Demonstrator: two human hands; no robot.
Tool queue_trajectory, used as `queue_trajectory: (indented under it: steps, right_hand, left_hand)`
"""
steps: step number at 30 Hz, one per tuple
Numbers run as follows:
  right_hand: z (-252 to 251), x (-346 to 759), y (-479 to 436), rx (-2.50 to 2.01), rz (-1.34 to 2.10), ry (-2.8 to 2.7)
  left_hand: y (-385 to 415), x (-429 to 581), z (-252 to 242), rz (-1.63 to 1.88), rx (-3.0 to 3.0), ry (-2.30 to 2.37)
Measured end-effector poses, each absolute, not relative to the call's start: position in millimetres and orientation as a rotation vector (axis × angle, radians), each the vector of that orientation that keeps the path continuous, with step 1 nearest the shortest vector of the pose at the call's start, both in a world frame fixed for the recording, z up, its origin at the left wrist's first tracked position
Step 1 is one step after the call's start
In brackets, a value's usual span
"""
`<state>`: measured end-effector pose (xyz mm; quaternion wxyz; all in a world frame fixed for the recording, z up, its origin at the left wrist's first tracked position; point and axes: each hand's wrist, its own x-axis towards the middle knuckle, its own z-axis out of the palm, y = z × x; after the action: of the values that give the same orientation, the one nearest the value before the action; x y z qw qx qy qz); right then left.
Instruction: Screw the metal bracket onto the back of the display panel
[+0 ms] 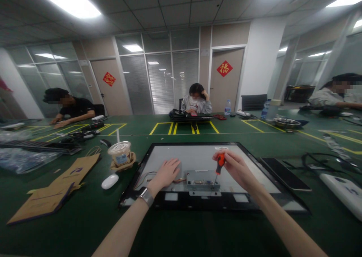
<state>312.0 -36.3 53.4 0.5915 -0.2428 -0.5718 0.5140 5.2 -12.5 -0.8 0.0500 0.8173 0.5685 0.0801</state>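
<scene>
A monitor panel (198, 155) lies face down on the green table in front of me, its grey metal back up. A small metal circuit cover (203, 178) sits near its front edge, with thin wires (143, 176) running out to the left. My left hand (166, 172) rests flat on the panel just left of the cover, fingers spread. My right hand (237, 168) is closed round an orange-handled screwdriver (220, 164), held upright with its tip down on the cover's right side.
A white mouse (110, 181), a lidded drink cup (121, 154) and brown paper bags (53, 189) lie to the left. A dark tablet (284, 173), cables (325, 162) and a white device (343, 189) lie to the right. Three other people sit at the far tables.
</scene>
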Motion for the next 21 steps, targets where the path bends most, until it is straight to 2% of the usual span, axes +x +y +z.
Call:
queue_trajectory:
  steps: [21]
  right_hand:
    - [52.1, 310.2, -34.7, -0.542, 1.155, -1.3]
  left_hand:
    - [-14.2, 7.9, 1.6, 0.248, 2.498, 1.739]
